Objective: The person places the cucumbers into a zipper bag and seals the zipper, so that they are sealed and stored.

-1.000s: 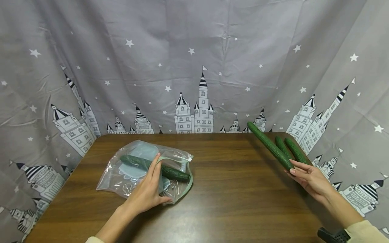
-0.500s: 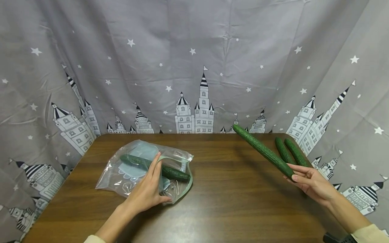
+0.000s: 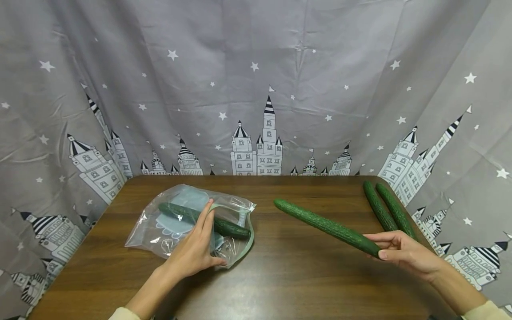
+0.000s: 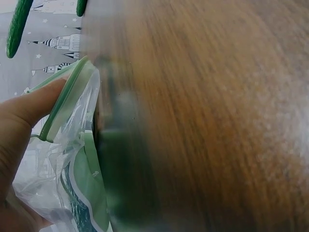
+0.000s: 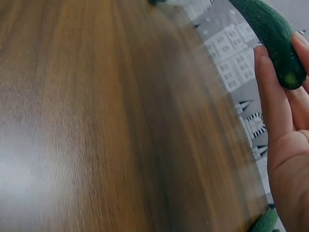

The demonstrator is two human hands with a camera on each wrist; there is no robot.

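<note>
My right hand (image 3: 408,253) pinches a long green cucumber (image 3: 324,223) by one end, between thumb and fingers. The cucumber points left across the table, its far end near the middle. In the right wrist view the held end of the cucumber (image 5: 277,43) shows between the fingers. On the left lies a clear plastic zip bag (image 3: 148,231) with a pale green rim, its mouth facing right. My left hand (image 3: 192,249) rests at the mouth, fingers straight and thumb spread apart, touching the rim (image 4: 63,104). Another cucumber (image 3: 230,229) lies inside the bag.
Two more cucumbers, one (image 3: 378,206) beside the other (image 3: 396,211), lie at the table's right edge. The brown wooden table (image 3: 256,289) ends at a grey curtain (image 3: 256,44) printed with castles and stars.
My right hand has carried the cucumber away from the two at the right edge, its far end swinging left and lower toward the bag. The left hand and bag have stayed nearly still.
</note>
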